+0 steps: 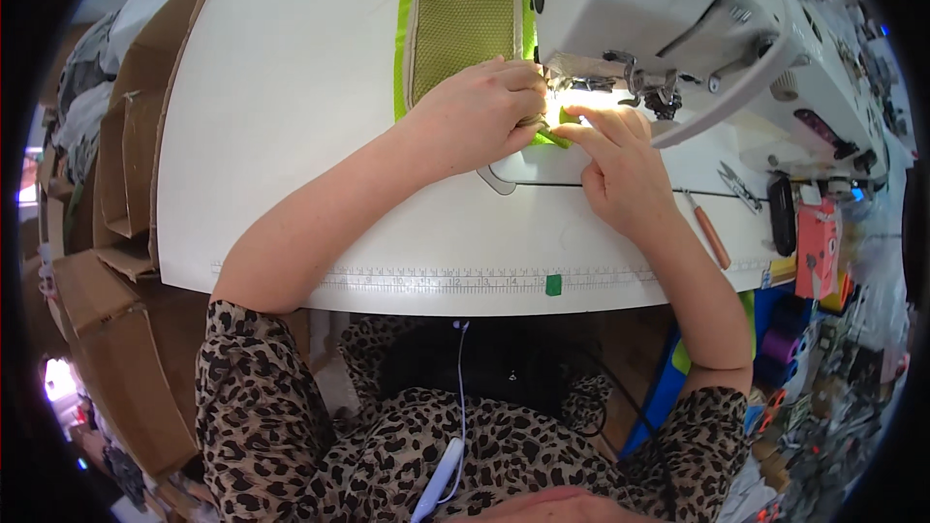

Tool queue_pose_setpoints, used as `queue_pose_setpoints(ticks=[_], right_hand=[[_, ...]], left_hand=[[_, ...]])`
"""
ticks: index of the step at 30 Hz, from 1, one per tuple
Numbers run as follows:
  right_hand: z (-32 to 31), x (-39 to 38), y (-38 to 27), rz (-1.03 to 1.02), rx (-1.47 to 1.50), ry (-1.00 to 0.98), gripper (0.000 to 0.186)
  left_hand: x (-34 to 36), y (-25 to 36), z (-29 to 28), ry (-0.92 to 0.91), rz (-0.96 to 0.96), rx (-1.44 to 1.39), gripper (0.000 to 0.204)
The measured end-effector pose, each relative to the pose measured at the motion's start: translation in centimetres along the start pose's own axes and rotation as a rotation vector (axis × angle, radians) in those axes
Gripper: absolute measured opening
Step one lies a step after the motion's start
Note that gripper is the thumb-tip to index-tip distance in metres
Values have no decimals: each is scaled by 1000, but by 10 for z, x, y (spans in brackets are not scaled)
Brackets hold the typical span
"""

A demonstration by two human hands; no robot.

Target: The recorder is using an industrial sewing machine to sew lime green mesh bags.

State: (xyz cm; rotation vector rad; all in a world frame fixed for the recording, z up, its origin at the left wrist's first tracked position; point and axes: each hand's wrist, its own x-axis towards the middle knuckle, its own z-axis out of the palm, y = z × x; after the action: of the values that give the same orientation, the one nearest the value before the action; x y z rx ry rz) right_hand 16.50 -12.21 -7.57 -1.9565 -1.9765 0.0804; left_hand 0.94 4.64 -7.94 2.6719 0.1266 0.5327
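**Both hands on green fabric under the needle**

Leaning over the white table (291, 136), the person (in leopard-print sleeves) reaches both forearms up from the lower edge. A ruler strip (436, 281) runs along the near table edge with a small green tab (553, 285) on it. Farther in, the right hand (625, 169) lies flat, fingers stretched out and pressing the bright green fabric edge (554, 138) down just before the needle. The left hand (480, 111) is curled over the lower right corner of the mesh pouch piece (465, 24), its fingertips bent and pinching the material beside the presser foot (581, 87). The pouch piece, olive mesh with lime-green border, lies on the table left of the sewing machine (678, 10), stretching away from the hands. To the right lie a wooden-handled awl (712, 237) and thread snips (741, 186).
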Motion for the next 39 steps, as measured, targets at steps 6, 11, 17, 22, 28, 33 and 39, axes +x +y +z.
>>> queue_pose_setpoints(ticks=[6,11,17,22,28,33,39], right_hand=[[1,0,-3,-15,41,61,46],[1,0,6,1,19,19,43],[7,-3,17,-2,101,89,41],[7,-2,26,42,351,164,40],[5,-2,26,33,336,211,31],[1,-5,22,51,238,70,33],[-4,-9,9,-118,133,13,37]], left_hand=[[-2,3,-2,5,70,0,14],[-1,3,-6,25,37,-95,17],[6,0,-18,-58,138,-118,18],[7,7,-16,-102,44,-42,12],[4,8,-6,-29,-135,-107,13],[8,8,-5,-24,-136,-102,13],[6,8,-7,-10,-142,-149,14]])
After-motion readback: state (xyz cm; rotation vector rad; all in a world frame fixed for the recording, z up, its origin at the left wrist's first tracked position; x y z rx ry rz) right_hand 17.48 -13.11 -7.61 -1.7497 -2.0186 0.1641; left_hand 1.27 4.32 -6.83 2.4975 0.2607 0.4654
